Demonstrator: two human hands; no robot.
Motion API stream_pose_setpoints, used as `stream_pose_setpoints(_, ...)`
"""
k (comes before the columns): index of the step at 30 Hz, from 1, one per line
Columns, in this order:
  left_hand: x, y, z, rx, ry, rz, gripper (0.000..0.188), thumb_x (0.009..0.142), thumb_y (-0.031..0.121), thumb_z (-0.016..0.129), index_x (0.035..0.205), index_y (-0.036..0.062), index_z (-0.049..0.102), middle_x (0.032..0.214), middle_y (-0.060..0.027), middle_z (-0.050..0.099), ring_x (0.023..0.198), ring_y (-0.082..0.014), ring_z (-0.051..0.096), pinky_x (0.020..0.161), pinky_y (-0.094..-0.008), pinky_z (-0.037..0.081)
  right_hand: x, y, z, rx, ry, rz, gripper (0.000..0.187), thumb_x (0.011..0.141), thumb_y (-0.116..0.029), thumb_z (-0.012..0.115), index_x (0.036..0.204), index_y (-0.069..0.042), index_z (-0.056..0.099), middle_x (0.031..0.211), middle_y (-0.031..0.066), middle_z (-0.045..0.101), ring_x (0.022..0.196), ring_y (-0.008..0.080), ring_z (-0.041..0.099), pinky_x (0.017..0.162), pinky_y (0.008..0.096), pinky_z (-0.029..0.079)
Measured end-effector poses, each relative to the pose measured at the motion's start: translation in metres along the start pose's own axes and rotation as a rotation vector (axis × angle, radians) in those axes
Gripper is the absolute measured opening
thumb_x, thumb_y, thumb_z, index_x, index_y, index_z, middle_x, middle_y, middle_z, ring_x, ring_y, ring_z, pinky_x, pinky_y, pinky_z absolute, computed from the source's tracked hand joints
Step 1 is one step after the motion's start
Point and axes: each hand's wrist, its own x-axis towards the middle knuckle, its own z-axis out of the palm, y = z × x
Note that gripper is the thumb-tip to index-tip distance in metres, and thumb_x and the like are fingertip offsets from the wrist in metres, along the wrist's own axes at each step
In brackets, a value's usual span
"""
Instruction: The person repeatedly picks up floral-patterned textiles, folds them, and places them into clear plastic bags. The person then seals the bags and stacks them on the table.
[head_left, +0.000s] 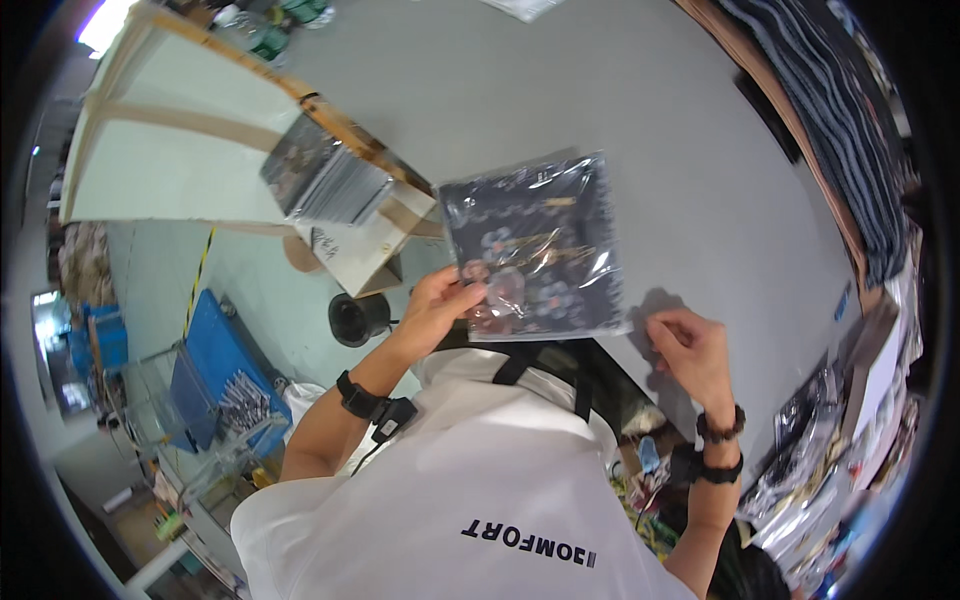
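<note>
A clear plastic packet with a folded dark scarf is held up over the grey table. Pale flowers and gold lines show through its shiny film. My left hand grips the lower left corner, thumb on top and the other fingers partly hidden underneath. Just right of the packet, my right hand hovers close to the tabletop. Its fingers curl loosely, a little apart, and nothing shows between them.
At left, a stack of flat grey packets leans in a white wood-edged box. Folded dark fabric is piled along the right edge, with plastic-wrapped packets below. The grey table spreads beyond my hands.
</note>
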Motion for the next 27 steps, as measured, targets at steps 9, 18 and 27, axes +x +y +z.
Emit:
stream_pose_setpoints(9,-0.092,-0.002,-0.195,-0.187,0.806,0.275,0.027,0.102,0.016,0.067,0.124,0.0026,0.064,0.105,-0.0087,0.073,0.087,-0.0197,0.072,0.078,-0.0375,0.062,0.006,-0.001,-0.006,0.014,0.09,0.062,0.02,0.101,-0.017,0.069,0.114,-0.001,0.072,0.08,0.0021,0.07,0.06,0.0067,0.062,0.052,0.0217,0.048)
stream_pose_setpoints(18,0.067,0.116,-0.28,1.186,0.893,0.213,0.061,0.104,0.057,0.048,0.133,0.0065,0.068,0.119,-0.0143,0.069,0.108,-0.0293,0.065,0.099,-0.044,0.048,0.009,-0.017,0.002,-0.069,0.037,-0.089,0.02,0.101,-0.014,0.07,0.109,0.003,0.074,0.079,0.0017,0.07,0.062,0.0076,0.062,0.056,0.0233,0.051)
stream_pose_setpoints(27,0.106,0.105,-0.343,1.985,0.593,0.103,0.042,0.108,0.028,0.047,0.141,0.0065,0.062,0.145,-0.0205,0.059,0.129,-0.0423,0.057,0.11,-0.0496,0.044,0.02,-0.009,-0.053,-0.247,0.259,-0.167,0.017,0.097,-0.013,0.072,0.107,0.001,0.074,0.081,0.0126,0.072,0.068,0.015,0.067,0.062,0.0306,0.054)
